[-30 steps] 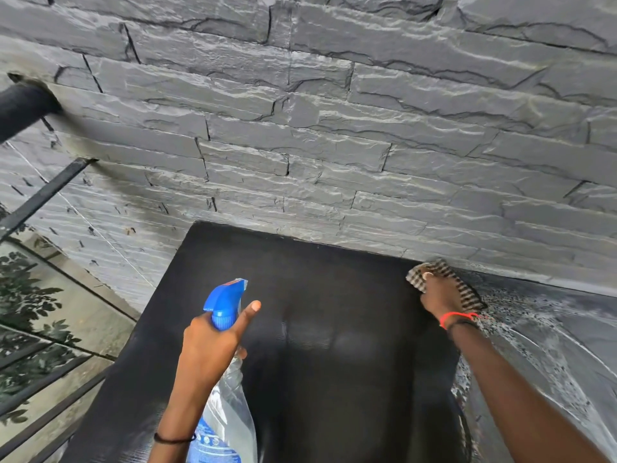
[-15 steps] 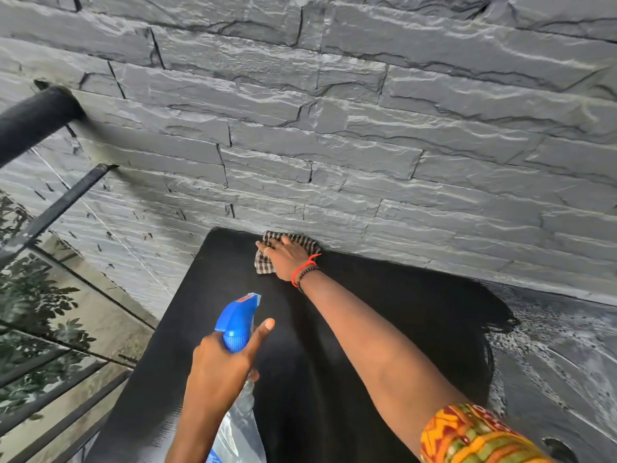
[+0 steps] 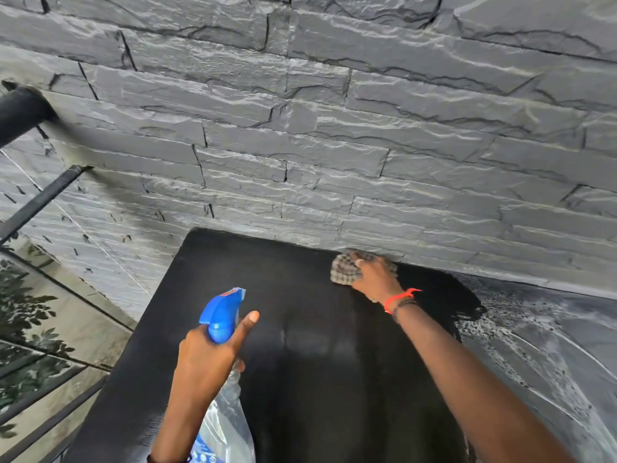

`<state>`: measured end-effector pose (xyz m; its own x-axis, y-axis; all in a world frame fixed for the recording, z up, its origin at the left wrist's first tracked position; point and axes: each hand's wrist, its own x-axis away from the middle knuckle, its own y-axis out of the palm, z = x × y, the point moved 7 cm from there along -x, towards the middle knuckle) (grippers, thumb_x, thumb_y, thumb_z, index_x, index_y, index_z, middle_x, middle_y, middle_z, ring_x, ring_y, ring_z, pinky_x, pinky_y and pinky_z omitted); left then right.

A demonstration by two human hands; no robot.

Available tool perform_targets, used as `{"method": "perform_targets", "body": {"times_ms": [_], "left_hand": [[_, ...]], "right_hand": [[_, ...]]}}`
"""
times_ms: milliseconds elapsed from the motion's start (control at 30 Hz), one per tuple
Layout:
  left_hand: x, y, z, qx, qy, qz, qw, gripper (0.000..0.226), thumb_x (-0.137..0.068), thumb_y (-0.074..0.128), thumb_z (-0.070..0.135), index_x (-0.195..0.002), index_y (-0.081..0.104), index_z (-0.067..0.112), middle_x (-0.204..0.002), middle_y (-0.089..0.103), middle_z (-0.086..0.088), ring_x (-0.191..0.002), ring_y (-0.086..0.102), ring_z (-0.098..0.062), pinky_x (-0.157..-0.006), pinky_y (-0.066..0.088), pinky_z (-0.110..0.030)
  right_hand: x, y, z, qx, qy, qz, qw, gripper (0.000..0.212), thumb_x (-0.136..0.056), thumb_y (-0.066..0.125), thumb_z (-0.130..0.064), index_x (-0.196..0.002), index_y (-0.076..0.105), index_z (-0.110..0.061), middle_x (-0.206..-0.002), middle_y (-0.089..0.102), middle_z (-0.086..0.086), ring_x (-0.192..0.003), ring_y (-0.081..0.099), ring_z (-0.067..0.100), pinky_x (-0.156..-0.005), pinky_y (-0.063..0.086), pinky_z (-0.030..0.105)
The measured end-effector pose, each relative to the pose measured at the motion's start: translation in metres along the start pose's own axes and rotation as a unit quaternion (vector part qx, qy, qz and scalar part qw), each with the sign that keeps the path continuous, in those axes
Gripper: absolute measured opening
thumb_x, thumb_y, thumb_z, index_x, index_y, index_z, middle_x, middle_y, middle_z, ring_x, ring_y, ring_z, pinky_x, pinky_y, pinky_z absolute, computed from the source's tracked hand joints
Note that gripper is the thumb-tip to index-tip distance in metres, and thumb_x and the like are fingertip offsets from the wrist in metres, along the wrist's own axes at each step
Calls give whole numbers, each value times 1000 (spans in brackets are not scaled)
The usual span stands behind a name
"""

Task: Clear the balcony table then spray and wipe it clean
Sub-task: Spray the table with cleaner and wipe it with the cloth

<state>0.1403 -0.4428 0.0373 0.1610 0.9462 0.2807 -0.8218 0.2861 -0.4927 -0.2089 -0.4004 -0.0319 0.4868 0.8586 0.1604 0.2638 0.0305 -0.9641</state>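
Wiping cloth under R-hand fingers

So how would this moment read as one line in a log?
step: wiping | left hand: grips spray bottle over table | right hand: holds cloth down at far edge by wall | right part: streaky residue

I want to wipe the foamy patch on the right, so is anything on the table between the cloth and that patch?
Nothing visible. Only bare table lies between the cloth under the right hand and the foamy patch. The left hand holds the spray bottle off to the left.
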Motion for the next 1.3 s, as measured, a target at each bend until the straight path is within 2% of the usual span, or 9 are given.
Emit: {"method": "perform_targets", "body": {"times_ms": [267, 433, 567, 733, 833, 967, 1067, 1200, 1300], "left_hand": [[27, -15, 0, 0, 4, 11, 1000, 55, -74, 74, 53, -51, 47, 10, -36, 55, 0, -36, 56, -5, -49, 37, -26], [45, -19, -2, -12, -8, 21, 1000, 55, -73, 75, 53, -53, 51, 7, -37, 57, 0, -36, 56, -4, -47, 36, -25], [54, -18, 4, -21, 9, 20, 1000, 57, -75, 73, 53, -57, 56, 1, -41, 61, -2, -41, 60, -5, -50, 38, -26], [68, -17, 9, -25, 15, 27, 999, 56, -76, 73, 53, -55, 54, 5, -41, 61, 1, -39, 57, -1, -51, 38, -27], [73, -17, 8, -25, 10, 31, 999, 57, -76, 73, 53, -55, 55, 4, -41, 62, -1, -41, 58, -3, -52, 39, -27], [84, -13, 4, -26, 5, 30, 999, 54, -77, 73, 52, -57, 55, 5, -40, 61, 1, -40, 58, -3, -51, 39, -27], [96, -10, -1, -25, 9, 26, 999, 57, -77, 73, 51, -59, 56, 0, -41, 62, -1, -40, 58, -4, -52, 40, -27], [113, -9, -7, -16, 12, 27, 999, 60, -77, 73, 52, -67, 58, -5, -43, 62, -4, -40, 60, -9, -52, 42, -28], [127, -7, -10, -14, 19, 34, 999, 54, -78, 73, 51, -57, 55, 4, -38, 59, 1, -37, 57, -5, -51, 40, -27]], "right_hand": [[73, -18, 172, -27, 200, 22, 979, 34, -90, 60, -18, -117, 63, 1, -124, 65, 17, -121, 57, 27, -109, 35, 34], [46, 2, 85, -126, 80, -9, 989, 33, -94, 49, -5, -124, 61, -2, -131, 61, 8, -132, 47, 18, -118, 26, 30], [46, 41, -33, -67, 4, -27, 997, 39, -89, 47, -5, -126, 60, -7, -132, 58, 15, -122, 55, 24, -106, 42, 36], [132, 80, -142, 24, -176, -42, 983, 49, -90, 39, -3, -137, 46, -18, -135, 56, 3, -123, 43, 31, -93, 42, 45], [207, 93, -129, 18, -225, -40, 973, 55, -89, 50, -9, -143, 40, -18, -146, 46, -5, -125, 43, 27, -101, 42, 42], [290, 76, -65, -1, -236, -41, 971, 61, -48, 84, -33, -108, 72, -33, -113, 68, -24, -82, 63, 2, -74, 52, 11], [287, 49, -3, 36, -169, -22, 985, 60, -31, 87, -23, -89, 79, -24, -100, 73, -19, -85, 49, -3, -76, 42, 12], [238, 29, 27, 57, -110, -3, 992, 57, -80, 57, -9, -136, 52, -17, -142, 52, -6, -128, 47, 7, -106, 27, 21], [224, 48, -13, 25, -107, -20, 994, 54, -90, 41, -9, -142, 43, -22, -147, 45, -7, -126, 45, 20, -109, 32, 31]]}}
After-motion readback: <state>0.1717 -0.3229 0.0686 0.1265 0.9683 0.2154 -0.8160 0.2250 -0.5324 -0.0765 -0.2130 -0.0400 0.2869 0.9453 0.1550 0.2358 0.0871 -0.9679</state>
